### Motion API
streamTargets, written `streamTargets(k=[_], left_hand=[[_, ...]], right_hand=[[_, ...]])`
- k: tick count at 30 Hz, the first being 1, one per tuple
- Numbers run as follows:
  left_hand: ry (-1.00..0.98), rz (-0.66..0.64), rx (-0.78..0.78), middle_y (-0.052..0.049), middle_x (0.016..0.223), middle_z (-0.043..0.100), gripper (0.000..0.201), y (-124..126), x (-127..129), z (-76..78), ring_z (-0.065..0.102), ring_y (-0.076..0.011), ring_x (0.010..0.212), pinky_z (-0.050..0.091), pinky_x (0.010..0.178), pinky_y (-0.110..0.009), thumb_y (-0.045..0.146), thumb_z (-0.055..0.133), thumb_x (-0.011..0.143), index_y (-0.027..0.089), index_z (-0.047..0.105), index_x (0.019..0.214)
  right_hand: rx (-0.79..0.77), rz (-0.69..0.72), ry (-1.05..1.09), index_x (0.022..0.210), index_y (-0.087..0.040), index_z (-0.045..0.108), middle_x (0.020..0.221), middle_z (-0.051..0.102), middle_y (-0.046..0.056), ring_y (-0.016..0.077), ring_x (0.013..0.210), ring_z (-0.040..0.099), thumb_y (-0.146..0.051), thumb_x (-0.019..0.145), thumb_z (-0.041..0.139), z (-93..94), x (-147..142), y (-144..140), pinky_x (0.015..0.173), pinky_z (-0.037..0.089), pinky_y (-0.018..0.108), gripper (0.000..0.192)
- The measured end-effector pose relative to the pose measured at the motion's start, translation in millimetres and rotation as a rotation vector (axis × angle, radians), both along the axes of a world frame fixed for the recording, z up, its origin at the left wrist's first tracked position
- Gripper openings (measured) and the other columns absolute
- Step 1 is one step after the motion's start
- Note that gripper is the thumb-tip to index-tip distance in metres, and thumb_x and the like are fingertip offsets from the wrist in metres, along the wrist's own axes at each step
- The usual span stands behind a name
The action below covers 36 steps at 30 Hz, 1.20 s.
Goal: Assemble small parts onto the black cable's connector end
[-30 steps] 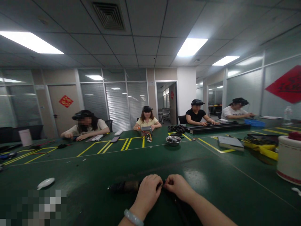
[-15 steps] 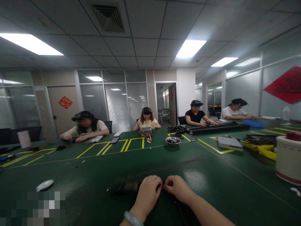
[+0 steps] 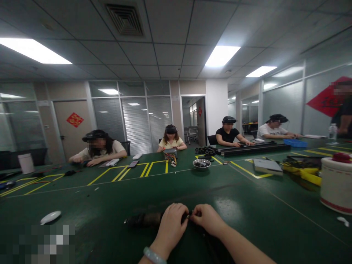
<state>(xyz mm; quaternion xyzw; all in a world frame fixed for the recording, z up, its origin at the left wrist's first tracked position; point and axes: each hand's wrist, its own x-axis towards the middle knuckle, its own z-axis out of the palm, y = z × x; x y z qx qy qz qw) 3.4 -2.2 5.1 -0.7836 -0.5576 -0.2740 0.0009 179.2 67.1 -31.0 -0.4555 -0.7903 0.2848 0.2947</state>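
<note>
My left hand [image 3: 172, 224] and my right hand [image 3: 208, 219] meet fingertip to fingertip low in the middle of the view, over the green table [image 3: 247, 212]. Both pinch a small dark part [image 3: 189, 215] between them. A dark cylindrical object [image 3: 143, 219] lies on the table and sticks out to the left from under my left hand, which wraps its near end. A pale bracelet sits on my left wrist. A dark cable runs toward me under my right forearm.
A white oval object [image 3: 51, 216] lies at the left. A metal bowl [image 3: 201, 163] stands mid-table, a white bucket [image 3: 336, 185] at the right, with yellow-black parts [image 3: 305, 168] and a grey box [image 3: 267, 166] behind. Several people sit along the far side.
My hands have stayed together on the small part, almost still. The view has shifted slightly left, and a person has come into view at the far right edge.
</note>
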Motion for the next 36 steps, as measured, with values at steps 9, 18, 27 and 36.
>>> streamTargets(k=[9, 18, 27, 36], left_hand=[[0.026, -0.005, 0.020, 0.000, 0.096, 0.061, 0.016, 1.3, -0.5, -2.8, 0.055, -0.0186, 0.094, 0.033, 0.102, -0.038, 0.012, 0.053, 0.079, 0.024, 0.058, 0.089], [0.021, -0.019, 0.037, 0.001, 0.101, 0.061, 0.018, 1.7, -1.7, -4.3, 0.054, -0.0184, 0.099, 0.028, 0.108, -0.040, 0.011, 0.053, 0.079, 0.025, 0.058, 0.089], [0.057, 0.004, 0.021, 0.000, 0.105, 0.062, 0.016, 2.6, -0.8, -6.1, 0.055, -0.0191, 0.103, 0.027, 0.110, -0.043, 0.013, 0.052, 0.081, 0.024, 0.059, 0.091], [0.037, -0.001, 0.029, 0.000, 0.103, 0.062, 0.016, 2.7, -1.5, -5.4, 0.055, -0.0184, 0.102, 0.029, 0.109, -0.041, 0.013, 0.053, 0.083, 0.024, 0.060, 0.092]], right_hand=[[0.019, -0.007, -0.008, 0.075, -0.017, 0.070, 0.068, 0.069, 0.000, 0.0128, 0.062, 0.059, -0.027, 0.075, 0.066, -3.4, -0.2, 3.8, 0.055, 0.037, 0.020, 0.010], [0.020, -0.003, 0.005, 0.075, -0.017, 0.070, 0.068, 0.070, 0.001, 0.0129, 0.061, 0.061, -0.026, 0.075, 0.065, -6.2, 0.1, 4.6, 0.053, 0.037, 0.019, 0.010], [0.015, -0.006, 0.019, 0.073, -0.017, 0.069, 0.068, 0.069, 0.000, 0.0125, 0.061, 0.061, -0.026, 0.075, 0.065, -4.8, 0.7, 3.5, 0.052, 0.036, 0.019, 0.010], [0.001, 0.010, 0.012, 0.076, -0.017, 0.070, 0.069, 0.070, 0.001, 0.0129, 0.062, 0.061, -0.027, 0.075, 0.065, -5.2, 1.1, 3.6, 0.053, 0.037, 0.019, 0.011]])
